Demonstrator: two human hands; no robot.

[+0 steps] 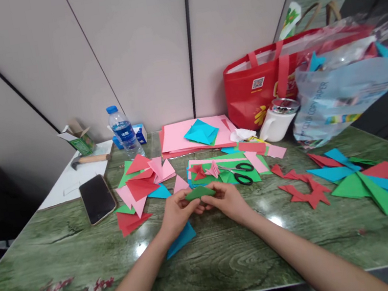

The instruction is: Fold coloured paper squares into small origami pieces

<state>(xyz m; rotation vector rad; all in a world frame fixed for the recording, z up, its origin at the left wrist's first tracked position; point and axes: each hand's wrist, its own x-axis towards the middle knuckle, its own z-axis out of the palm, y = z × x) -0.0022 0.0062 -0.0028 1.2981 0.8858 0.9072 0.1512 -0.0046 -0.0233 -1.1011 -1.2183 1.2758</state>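
Note:
A small folded piece of green paper (199, 192) is held up between both hands, just above the table. My left hand (180, 211) pinches its left end with thumb and fingers. On the other end, my right hand (228, 201) grips in the same way. Behind the hands lie black-handled scissors (243, 173) on green sheets, beside small red and pink folded pieces (212, 169). Folded red, pink, green and blue papers (141, 185) are heaped to the left. A blue folded paper (182, 239) lies partly under my left forearm.
A phone (98, 199), a hammer (91, 158) and a water bottle (125, 134) are at the left. Pink sheets (174, 138) lie at the back. A white mug (276, 121), red bag (255, 90), plastic bag (335, 97) and coloured paper shapes (359, 177) occupy the right.

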